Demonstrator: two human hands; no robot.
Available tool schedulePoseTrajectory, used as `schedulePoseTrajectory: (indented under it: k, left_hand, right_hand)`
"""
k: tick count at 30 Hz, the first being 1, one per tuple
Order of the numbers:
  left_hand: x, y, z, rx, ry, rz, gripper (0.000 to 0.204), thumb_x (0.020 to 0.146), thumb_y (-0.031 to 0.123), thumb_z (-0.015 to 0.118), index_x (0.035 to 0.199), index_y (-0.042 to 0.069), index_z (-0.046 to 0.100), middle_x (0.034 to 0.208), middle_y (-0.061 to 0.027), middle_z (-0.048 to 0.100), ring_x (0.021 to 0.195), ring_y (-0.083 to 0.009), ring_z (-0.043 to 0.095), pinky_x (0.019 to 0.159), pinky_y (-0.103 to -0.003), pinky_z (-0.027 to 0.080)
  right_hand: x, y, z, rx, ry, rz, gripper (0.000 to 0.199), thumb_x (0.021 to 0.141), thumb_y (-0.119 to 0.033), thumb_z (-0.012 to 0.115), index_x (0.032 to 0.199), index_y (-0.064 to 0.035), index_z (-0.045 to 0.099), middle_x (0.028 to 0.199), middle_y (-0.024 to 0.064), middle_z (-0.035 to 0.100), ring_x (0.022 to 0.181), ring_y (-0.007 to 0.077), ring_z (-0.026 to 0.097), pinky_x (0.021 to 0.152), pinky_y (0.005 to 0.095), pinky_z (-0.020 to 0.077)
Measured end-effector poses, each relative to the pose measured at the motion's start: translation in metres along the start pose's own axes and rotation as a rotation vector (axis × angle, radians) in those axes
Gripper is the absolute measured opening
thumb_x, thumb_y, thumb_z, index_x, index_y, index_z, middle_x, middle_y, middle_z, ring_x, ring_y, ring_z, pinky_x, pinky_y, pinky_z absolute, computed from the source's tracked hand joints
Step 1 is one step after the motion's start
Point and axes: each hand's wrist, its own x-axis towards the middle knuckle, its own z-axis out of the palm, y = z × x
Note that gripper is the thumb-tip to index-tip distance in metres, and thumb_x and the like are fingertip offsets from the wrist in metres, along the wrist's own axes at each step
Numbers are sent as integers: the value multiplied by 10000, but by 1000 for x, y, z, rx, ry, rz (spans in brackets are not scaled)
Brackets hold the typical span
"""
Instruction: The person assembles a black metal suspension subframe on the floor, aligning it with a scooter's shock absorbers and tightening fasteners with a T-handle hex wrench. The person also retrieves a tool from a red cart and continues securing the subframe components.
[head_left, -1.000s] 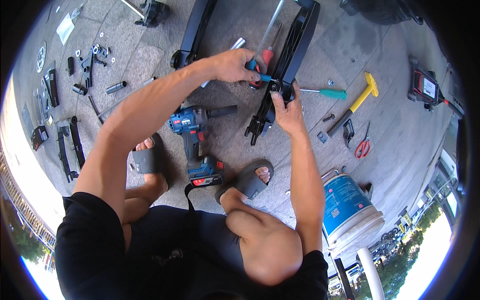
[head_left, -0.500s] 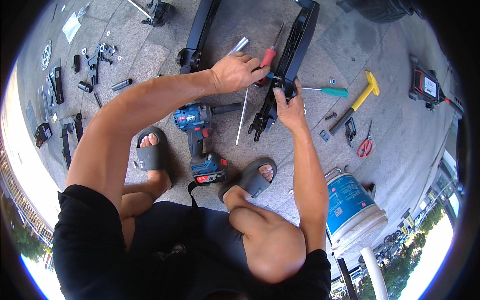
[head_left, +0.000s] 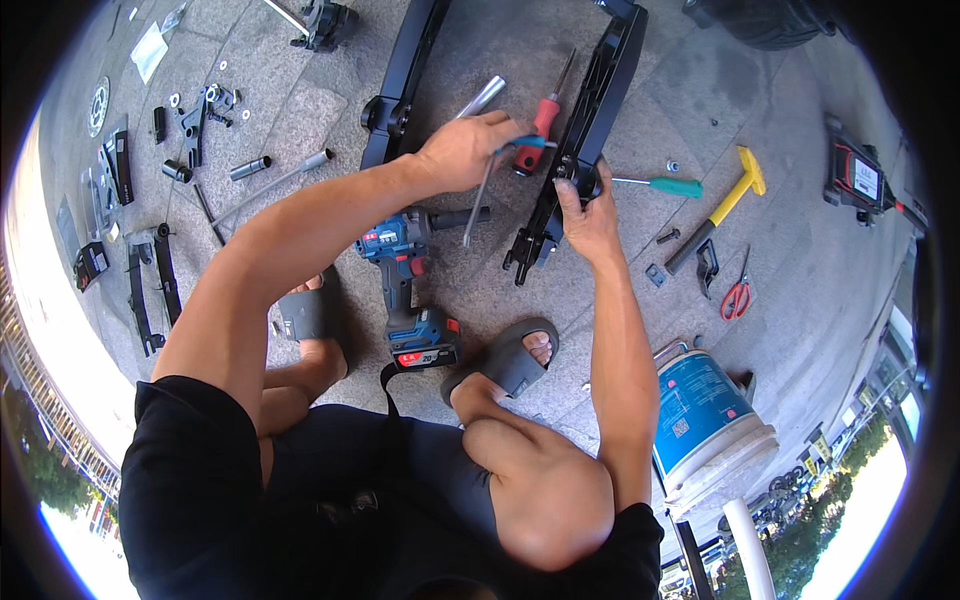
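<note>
My left hand (head_left: 468, 155) is closed round a T-handle wrench (head_left: 522, 142), which has a blue grip and a thin metal shaft slanting down toward me. The grip's end comes near the side of a long black metal bracket (head_left: 597, 85); I cannot tell whether they touch. My right hand (head_left: 588, 222) grips the bracket's near part, with the thumb on top. A red-handled screwdriver (head_left: 544, 122) lies between the wrench and the bracket. Close below my left hand lies a blue cordless impact wrench (head_left: 398, 270), its battery toward me. A second black bracket (head_left: 400, 85) lies beyond my left forearm.
On the paving at right are a green screwdriver (head_left: 675, 187), a yellow hammer (head_left: 735, 195), red-handled scissors (head_left: 737, 300) and a blue-white bucket (head_left: 705, 415). Sockets (head_left: 250, 168) and black metal parts (head_left: 195, 125) lie at left. A silver tube (head_left: 483, 97) is ahead.
The T-handle wrench in my left hand has swung, its blue grip now showing beside the bracket and its shaft tilted. My right hand still holds the bracket.
</note>
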Motion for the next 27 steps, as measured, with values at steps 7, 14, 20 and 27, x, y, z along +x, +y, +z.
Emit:
schedulePoseTrajectory:
  k: [7, 14, 20, 27]
  left_hand:
    - [7, -7, -24, -579, -406, -472, 336, 854, 158, 700, 1148, 19, 619, 917, -77, 667, 847, -169, 623, 728, -295, 492]
    - [28, -9, -21, -898, -505, -731, 265, 830, 126, 716, 1015, -8, 583, 795, -77, 625, 529, -73, 434, 454, -237, 317]
    - [34, -10, -14, -947, -470, -753, 281, 812, 137, 723, 995, -8, 568, 758, -68, 596, 503, -77, 424, 440, -229, 303]
    - [55, -24, -11, -1091, -685, -906, 200, 802, 185, 730, 848, 25, 620, 686, -19, 543, 475, -38, 396, 411, -200, 279]
  right_hand:
    - [0, 5, 3, 48, 10, -36, 775, 863, -438, 693, 1371, 35, 347, 1130, 142, 594, 1033, 217, 589, 921, 333, 463]
    - [0, -1, 2, 48, 0, 16, 714, 882, -405, 680, 1360, 22, 366, 1159, 136, 585, 1064, 216, 575, 930, 332, 453]
    - [0, -3, 1, -18, -2, -63, 717, 888, -464, 648, 1347, 16, 380, 1178, 145, 574, 1067, 234, 575, 925, 343, 454]
    - [0, -2, 5, 15, 9, -64, 681, 908, -489, 602, 1351, -14, 400, 1146, 117, 574, 1061, 213, 544, 945, 339, 425]
